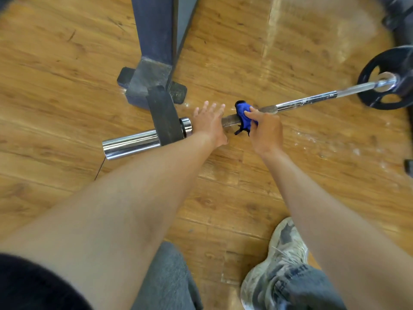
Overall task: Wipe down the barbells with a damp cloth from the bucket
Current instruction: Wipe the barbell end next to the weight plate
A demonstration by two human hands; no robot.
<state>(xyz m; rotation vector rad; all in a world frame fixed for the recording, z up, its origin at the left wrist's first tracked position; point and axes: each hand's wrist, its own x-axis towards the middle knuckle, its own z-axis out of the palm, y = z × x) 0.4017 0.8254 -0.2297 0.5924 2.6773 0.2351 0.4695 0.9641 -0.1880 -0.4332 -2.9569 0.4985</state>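
Now R hand [266, 130] grip pinches blue cloth [244, 117] round barbell [304, 101] — L hand [210, 121] spread.

Glossy chrome barbell [304, 101], wooden floor [67, 70]

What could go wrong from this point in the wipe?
The left hand lies open over the barbell right beside the blue cloth, so a stroke toward the sleeve could bump its fingers. The right hand holds the cloth in a loose bunch with ends hanging; it might slip off. Only one weight plate shows, so the bar may roll or pivot under pressure.
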